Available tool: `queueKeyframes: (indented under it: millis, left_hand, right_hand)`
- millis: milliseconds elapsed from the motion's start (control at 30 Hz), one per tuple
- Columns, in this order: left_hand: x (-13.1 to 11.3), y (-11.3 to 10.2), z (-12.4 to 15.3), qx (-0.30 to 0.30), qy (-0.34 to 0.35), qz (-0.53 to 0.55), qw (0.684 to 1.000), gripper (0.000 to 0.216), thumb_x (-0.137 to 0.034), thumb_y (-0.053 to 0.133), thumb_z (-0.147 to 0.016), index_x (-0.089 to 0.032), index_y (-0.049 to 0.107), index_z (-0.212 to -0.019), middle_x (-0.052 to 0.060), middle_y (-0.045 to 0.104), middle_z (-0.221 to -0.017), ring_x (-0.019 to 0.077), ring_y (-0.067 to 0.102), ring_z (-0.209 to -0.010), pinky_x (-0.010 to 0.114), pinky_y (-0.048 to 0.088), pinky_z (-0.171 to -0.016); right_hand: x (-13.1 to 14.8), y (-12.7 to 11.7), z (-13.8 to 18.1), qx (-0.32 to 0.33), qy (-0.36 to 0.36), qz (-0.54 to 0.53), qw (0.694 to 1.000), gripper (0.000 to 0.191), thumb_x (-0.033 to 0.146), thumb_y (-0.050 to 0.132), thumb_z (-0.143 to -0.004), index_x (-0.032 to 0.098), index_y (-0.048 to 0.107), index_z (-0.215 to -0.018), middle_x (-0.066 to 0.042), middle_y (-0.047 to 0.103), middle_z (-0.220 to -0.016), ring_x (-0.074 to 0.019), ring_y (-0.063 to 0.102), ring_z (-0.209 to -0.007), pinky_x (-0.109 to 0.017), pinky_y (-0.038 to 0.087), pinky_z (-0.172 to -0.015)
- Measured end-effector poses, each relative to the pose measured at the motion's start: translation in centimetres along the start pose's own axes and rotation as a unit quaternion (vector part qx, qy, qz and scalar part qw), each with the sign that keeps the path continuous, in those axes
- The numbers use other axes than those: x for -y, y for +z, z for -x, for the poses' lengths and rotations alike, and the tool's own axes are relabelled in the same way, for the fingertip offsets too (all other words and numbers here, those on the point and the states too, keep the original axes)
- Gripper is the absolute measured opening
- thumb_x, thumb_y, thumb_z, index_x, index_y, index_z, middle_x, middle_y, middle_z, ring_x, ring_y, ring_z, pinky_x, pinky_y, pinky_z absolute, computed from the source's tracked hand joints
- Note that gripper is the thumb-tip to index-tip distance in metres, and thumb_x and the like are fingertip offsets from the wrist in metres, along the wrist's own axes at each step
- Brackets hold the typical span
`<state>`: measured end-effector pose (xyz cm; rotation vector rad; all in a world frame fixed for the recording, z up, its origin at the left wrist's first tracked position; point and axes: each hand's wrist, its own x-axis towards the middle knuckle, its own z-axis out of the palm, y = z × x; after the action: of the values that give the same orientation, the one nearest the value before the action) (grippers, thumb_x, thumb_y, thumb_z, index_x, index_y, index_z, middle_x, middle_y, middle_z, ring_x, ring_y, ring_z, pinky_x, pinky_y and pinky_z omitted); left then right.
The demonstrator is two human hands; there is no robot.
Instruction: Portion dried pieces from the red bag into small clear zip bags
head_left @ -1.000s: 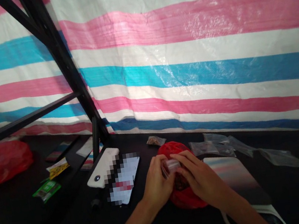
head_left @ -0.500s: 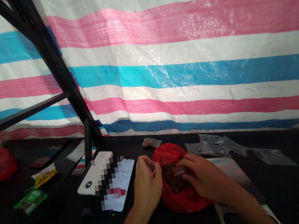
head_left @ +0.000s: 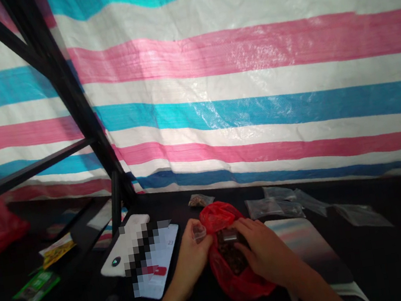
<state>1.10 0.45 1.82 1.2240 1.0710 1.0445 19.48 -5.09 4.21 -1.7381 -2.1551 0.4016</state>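
A red plastic bag [head_left: 218, 213] stands with its mouth open on the black table, and small brown grains [head_left: 233, 260] lie inside. My right hand [head_left: 262, 244] reaches into the bag's mouth, its fingers closed around a small see-through container [head_left: 230, 237] at the grains. Just left of the bag, my left hand [head_left: 192, 256] pinches a small clear plastic bag [head_left: 198, 232], whose mouth looks spread. Behind my hands lies a small clear packet [head_left: 200, 200] with brown contents.
Flat clear bags [head_left: 272, 206] lie behind my right hand, near a grey flat device [head_left: 308, 240]. To the left are a lit phone [head_left: 160, 262], a white device [head_left: 125, 252], a green packet [head_left: 38, 287] and a yellow packet [head_left: 57, 250]. A black frame post [head_left: 72, 99] rises before striped sheeting.
The camera view has tilted up slightly, so everything sits lower. My right hand still holds the container among the grains, and my left hand keeps hold of the clear bag.
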Motion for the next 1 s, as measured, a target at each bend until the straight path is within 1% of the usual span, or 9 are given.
queueKeyframes:
  millis: [100,200,333,467,567,700,767,833,1000]
  left_hand:
    - [-0.5,0.1,0.4,-0.008,-0.026,0.026,0.999,0.02,-0.027,0.067,-0.068,-0.021,0.053,-0.081,-0.003,0.062,-0.075,0.0139,0.059,-0.068,0.023,0.046,-0.064]
    - [-0.6,0.0,0.3,-0.008,-0.024,0.038,0.999,0.02,-0.026,0.069,-0.065,-0.021,0.054,-0.078,-0.003,0.062,-0.075,0.0137,0.06,-0.069,0.022,0.046,-0.064]
    - [0.0,-0.4,-0.3,-0.055,-0.011,0.022,0.998,0.015,-0.023,0.066,-0.065,-0.021,0.055,-0.076,-0.004,0.059,-0.071,0.0122,0.057,-0.066,0.021,0.044,-0.063]
    - [0.4,-0.7,-0.5,-0.026,-0.019,0.022,0.999,0.014,-0.022,0.065,-0.066,-0.021,0.059,-0.078,-0.003,0.06,-0.073,0.012,0.056,-0.068,0.021,0.044,-0.064]
    - [0.2,-0.6,-0.4,-0.029,-0.037,0.057,0.997,0.017,-0.022,0.066,-0.064,-0.02,0.059,-0.079,-0.003,0.061,-0.073,0.0122,0.056,-0.069,0.021,0.044,-0.066]
    - [0.1,-0.4,-0.4,-0.021,-0.058,0.102,0.993,0.022,-0.026,0.068,-0.064,-0.02,0.056,-0.082,-0.004,0.059,-0.073,0.0126,0.054,-0.068,0.023,0.044,-0.065]
    - [0.2,-0.4,-0.5,-0.019,-0.022,0.073,0.997,0.023,-0.027,0.068,-0.066,-0.021,0.054,-0.082,-0.005,0.056,-0.073,0.0121,0.053,-0.068,0.023,0.043,-0.065]
    - [0.4,-0.5,-0.7,-0.029,0.042,0.013,0.999,0.022,-0.027,0.068,-0.07,-0.021,0.051,-0.082,-0.005,0.053,-0.074,0.0123,0.051,-0.068,0.024,0.043,-0.066]
    - [0.4,-0.8,-0.5,-0.09,0.173,-0.125,0.973,0.018,-0.031,0.065,-0.082,-0.022,0.051,-0.09,-0.003,0.05,-0.081,0.0148,0.051,-0.073,0.027,0.044,-0.07]
  right_hand:
    - [0.0,0.2,0.0,-0.001,-0.011,0.012,1.0,0.042,0.009,0.056,-0.088,0.023,0.064,-0.126,-0.008,0.067,-0.122,-0.0274,0.058,-0.113,-0.042,0.039,-0.098]
    - [0.2,0.4,0.0,-0.013,-0.012,0.016,1.0,0.04,0.008,0.057,-0.083,0.023,0.067,-0.119,-0.008,0.066,-0.12,-0.0277,0.056,-0.114,-0.041,0.04,-0.098]
    - [0.5,0.7,0.0,-0.02,0.004,0.005,1.0,0.042,0.005,0.057,-0.081,0.023,0.067,-0.118,-0.008,0.065,-0.118,-0.0265,0.056,-0.112,-0.039,0.042,-0.095]
    - [0.7,0.9,0.0,-0.021,0.012,0.006,1.0,0.037,0.011,0.059,-0.085,0.021,0.067,-0.12,-0.009,0.067,-0.116,-0.0273,0.058,-0.111,-0.041,0.041,-0.097]
    - [0.8,1.1,-0.1,-0.022,0.011,-0.003,1.0,0.034,0.014,0.06,-0.087,0.021,0.067,-0.12,-0.009,0.067,-0.115,-0.0271,0.058,-0.11,-0.04,0.042,-0.097]
    - [0.8,1.1,-0.1,-0.025,-0.015,-0.016,0.999,0.038,0.01,0.057,-0.087,0.025,0.067,-0.12,-0.006,0.066,-0.118,-0.0258,0.058,-0.111,-0.04,0.041,-0.098]
    - [1.0,1.1,0.0,-0.026,-0.021,-0.016,0.999,0.04,0.008,0.057,-0.086,0.026,0.067,-0.12,-0.006,0.066,-0.119,-0.0258,0.057,-0.112,-0.04,0.041,-0.099]
    - [1.0,1.0,0.0,-0.025,-0.012,-0.017,0.999,0.037,0.01,0.058,-0.086,0.025,0.067,-0.119,-0.007,0.068,-0.118,-0.0268,0.058,-0.112,-0.042,0.041,-0.099]
    - [0.6,0.6,-0.2,-0.045,0.008,-0.029,0.999,0.035,0.01,0.059,-0.087,0.022,0.066,-0.119,-0.008,0.07,-0.116,-0.0269,0.06,-0.109,-0.042,0.043,-0.095]
